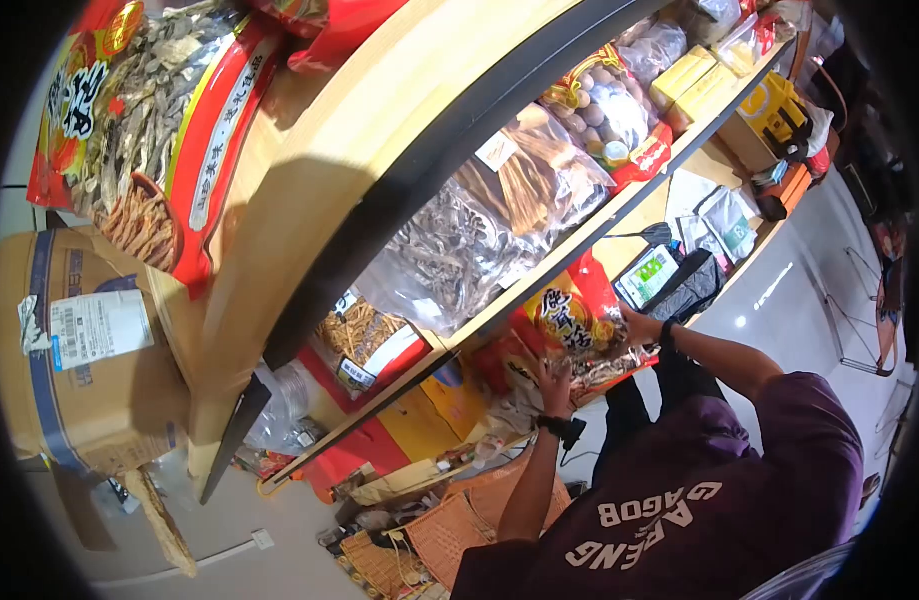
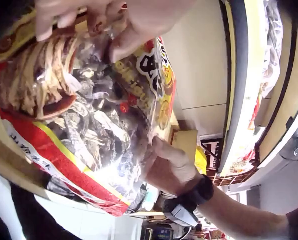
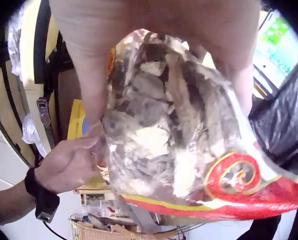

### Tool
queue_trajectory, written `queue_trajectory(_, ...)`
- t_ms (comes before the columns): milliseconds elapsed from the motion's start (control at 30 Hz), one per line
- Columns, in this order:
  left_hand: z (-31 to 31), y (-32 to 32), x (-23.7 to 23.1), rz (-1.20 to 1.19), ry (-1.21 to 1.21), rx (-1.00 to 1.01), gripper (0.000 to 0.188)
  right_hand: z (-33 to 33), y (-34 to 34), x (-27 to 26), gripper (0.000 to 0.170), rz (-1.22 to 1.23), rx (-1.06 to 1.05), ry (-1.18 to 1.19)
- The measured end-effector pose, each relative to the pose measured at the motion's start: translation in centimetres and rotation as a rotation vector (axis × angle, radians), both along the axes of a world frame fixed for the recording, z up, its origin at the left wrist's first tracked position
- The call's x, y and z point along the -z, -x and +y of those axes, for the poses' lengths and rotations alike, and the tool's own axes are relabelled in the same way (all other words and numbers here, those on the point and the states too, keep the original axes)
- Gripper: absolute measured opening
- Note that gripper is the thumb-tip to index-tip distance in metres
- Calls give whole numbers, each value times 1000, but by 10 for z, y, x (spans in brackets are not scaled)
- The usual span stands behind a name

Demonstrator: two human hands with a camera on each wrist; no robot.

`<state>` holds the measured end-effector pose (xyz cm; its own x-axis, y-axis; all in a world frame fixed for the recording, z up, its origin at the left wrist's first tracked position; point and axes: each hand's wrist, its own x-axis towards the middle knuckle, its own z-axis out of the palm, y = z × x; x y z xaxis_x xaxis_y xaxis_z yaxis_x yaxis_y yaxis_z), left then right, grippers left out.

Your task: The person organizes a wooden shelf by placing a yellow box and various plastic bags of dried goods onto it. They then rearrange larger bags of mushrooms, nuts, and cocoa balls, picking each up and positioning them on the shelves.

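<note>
A red bag [image 1: 570, 325] with a clear window is held between both hands above the lower shelf. Dark dried slices show through its window [image 3: 149, 130], and a picture of pale strips [image 2: 39, 80] is on one end. My left hand [image 1: 555, 388] grips the bag's near left edge; in the left wrist view its curled fingers [image 2: 64, 20] lie over the film. My right hand [image 1: 640, 328] holds the other side, and in the right wrist view that hand [image 3: 154, 25] spans the bag from above, its fingertips partly hidden.
Bagged dried goods [image 1: 450, 245] fill the shelf above the hands. A black plastic bag [image 1: 688, 285] lies right of them, and a yellow box [image 1: 450, 395] stands left. Woven baskets [image 1: 490, 500] are below. A cardboard box [image 1: 100, 400] stands at far left.
</note>
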<state>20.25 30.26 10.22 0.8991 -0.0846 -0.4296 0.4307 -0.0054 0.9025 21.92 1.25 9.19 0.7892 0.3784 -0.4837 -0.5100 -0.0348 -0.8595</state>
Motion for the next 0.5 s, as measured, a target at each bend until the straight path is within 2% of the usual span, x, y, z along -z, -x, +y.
queue_trajectory(33, -3, -19, 2, 30, -8, 15, 76, 3, -15, -14, 131, 66, 76, 15)
queue_trajectory(67, -4, -35, 6, 62, -19, 30, 77, 6, -28, -19, 139, -64, 92, 200)
queue_trajectory(100, -3, -47, 10, 95, -30, 46, 79, 7, -43, -21, 143, -48, 87, 248)
queue_trajectory(167, 5, -72, 47, -45, -62, 33, 80, 9, -74, -8, 144, -80, 90, 206)
queue_trajectory(233, 6, -103, 54, -143, -151, 38, 79, 17, -100, -2, 146, -116, 83, 333)
queue_trajectory(267, 8, -115, 52, -130, -171, 61, 79, 20, -111, 15, 143, -195, 104, 335)
queue_trajectory(333, 24, -141, 85, -141, -220, 56, 74, 25, -136, 34, 140, -165, 112, 318)
queue_trajectory(367, 25, -152, 85, -146, -244, 53, 72, 27, -145, 42, 138, -149, 114, 309)
queue_trajectory(400, 29, -157, 82, -57, -276, 127, 66, 31, -149, 50, 126, -286, 166, 314)
queue_trajectory(467, 25, -166, 59, 87, -306, 218, 59, 41, -167, 114, 119, -243, 214, 237)
queue_trajectory(500, 26, -162, 51, 86, -322, 238, 60, 40, -168, 109, 112, -192, 183, 189)
